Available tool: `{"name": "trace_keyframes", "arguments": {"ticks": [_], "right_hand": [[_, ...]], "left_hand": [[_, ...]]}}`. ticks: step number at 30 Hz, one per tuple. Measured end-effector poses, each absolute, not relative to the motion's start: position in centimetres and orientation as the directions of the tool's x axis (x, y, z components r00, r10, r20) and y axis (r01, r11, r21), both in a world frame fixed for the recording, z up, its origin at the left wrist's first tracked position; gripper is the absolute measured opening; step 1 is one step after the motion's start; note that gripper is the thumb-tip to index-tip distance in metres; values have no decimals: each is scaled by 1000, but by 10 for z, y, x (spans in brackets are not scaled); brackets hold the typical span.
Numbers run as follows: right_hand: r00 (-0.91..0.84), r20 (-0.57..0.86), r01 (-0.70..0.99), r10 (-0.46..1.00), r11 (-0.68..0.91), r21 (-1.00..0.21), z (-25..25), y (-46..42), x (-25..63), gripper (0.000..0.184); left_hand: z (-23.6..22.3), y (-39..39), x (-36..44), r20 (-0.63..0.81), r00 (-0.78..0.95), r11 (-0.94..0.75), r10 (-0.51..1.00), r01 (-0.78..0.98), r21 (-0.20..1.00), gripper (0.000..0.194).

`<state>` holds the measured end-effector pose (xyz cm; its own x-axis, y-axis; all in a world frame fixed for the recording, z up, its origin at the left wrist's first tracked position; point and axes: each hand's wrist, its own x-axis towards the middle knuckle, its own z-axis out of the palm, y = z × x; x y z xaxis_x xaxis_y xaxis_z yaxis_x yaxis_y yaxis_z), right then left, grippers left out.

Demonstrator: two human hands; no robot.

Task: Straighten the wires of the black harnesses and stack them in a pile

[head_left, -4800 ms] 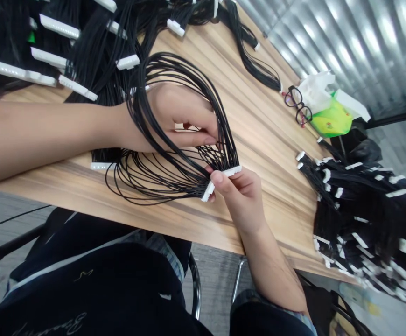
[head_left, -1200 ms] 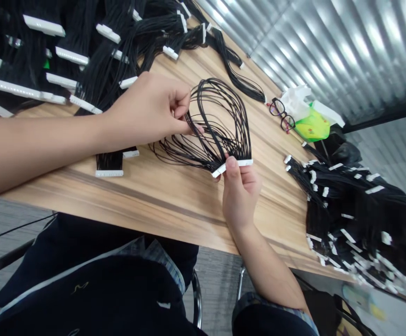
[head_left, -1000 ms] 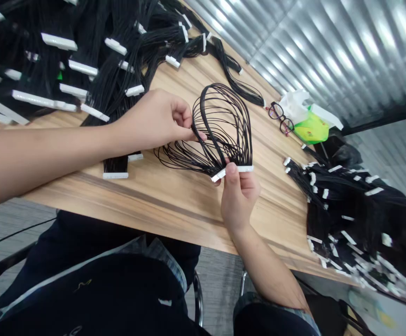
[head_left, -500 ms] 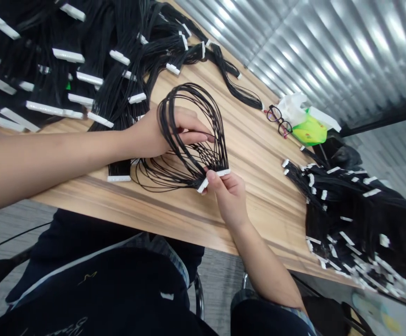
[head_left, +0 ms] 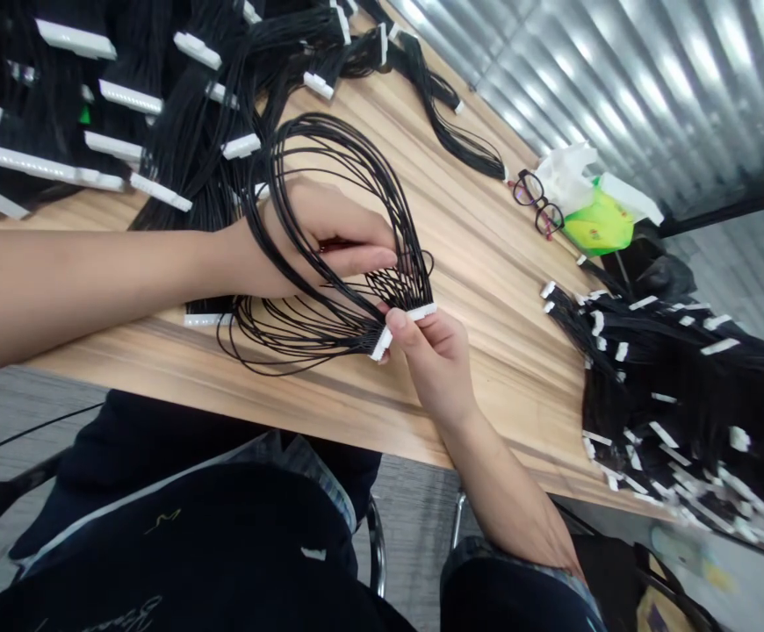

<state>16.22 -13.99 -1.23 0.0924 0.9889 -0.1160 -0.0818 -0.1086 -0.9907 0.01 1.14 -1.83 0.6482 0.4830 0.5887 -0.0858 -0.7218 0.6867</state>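
A looped wire harness (head_left: 349, 149) of thin black wires stands above the table, its wires fanning from white connectors (head_left: 421, 312) at the lower right. My right hand (head_left: 444, 360) is closed, pinching the connectors between thumb and fingers. Through the loop reaches my left hand (head_left: 329, 233), thumb and forefinger drawn close together among the wires near the connectors. Exactly which wires lie between those fingertips is hard to make out. Several wires arch over the back of the left hand, and others bow out below it.
Heaped black harnesses with white connectors (head_left: 132, 96) cover the table's left side. Another pile (head_left: 678, 395) lies at the right. A single bundle (head_left: 448, 132), glasses (head_left: 538, 204) and a green-and-white packet (head_left: 599, 219) lie toward the back, before a corrugated metal wall (head_left: 593, 79).
The wire loop has grown wider and spread to the left around my left hand. My right hand keeps its pinch on the connectors. The whole view has shifted slightly.
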Motion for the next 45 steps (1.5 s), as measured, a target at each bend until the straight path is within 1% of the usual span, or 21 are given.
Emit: {"name": "trace_keyframes", "arguments": {"ticks": [1, 3, 5, 9, 14, 17, 21, 24, 28, 32, 37, 40, 45], "right_hand": [[92, -112, -92, 989, -104, -990, -12, -140, 162, 27], [85, -111, -122, 990, -100, -988, -13, -140, 163, 25], [83, -113, -153, 990, -100, -983, -15, -139, 164, 23], [84, -123, -190, 989, -105, -976, -16, -139, 164, 21], [99, -140, -161, 985, -123, -979, -16, -141, 163, 27], [122, -151, -154, 981, -132, -979, -16, -140, 164, 32], [22, -200, -100, 980, -197, -975, -11, -139, 165, 35], [-38, -227, -55, 973, -228, -972, -7, -139, 165, 37], [-80, -231, -39, 970, -234, -971, -5, -139, 164, 42], [-93, -233, -52, 968, -238, -970, -5, -139, 162, 43], [-52, -245, -68, 968, -248, -966, -5, -139, 161, 40], [-25, -250, -66, 968, -251, -966, -9, -140, 162, 42], [-27, -228, -136, 973, -230, -964, -16, -140, 166, 35]], "left_hand": [[-17, 12, -1, 594, 661, -712, 459, -125, 691, 41], [-14, 13, -2, 587, 657, -670, 473, -165, 724, 28], [-12, 13, -2, 550, 661, -623, 511, -156, 767, 24], [-14, 11, -1, 468, 713, -539, 523, -149, 829, 28], [-23, 16, 2, 391, 775, -398, 496, -197, 896, 43], [-29, 24, 5, 393, 781, -425, 485, -182, 886, 44], [-30, 34, 8, 378, 825, -439, 420, -180, 880, 37], [-26, 35, 8, 376, 836, -450, 400, -178, 875, 31], [-21, 30, 6, 388, 841, -478, 377, -183, 859, 27], [-21, 25, 4, 386, 851, -496, 357, -178, 850, 25], [-23, 22, 3, 367, 821, -495, 437, -121, 860, 25], [-23, 22, 3, 355, 815, -502, 457, -93, 860, 26], [-21, 21, 5, 321, 807, -476, 496, -57, 878, 34]]}}
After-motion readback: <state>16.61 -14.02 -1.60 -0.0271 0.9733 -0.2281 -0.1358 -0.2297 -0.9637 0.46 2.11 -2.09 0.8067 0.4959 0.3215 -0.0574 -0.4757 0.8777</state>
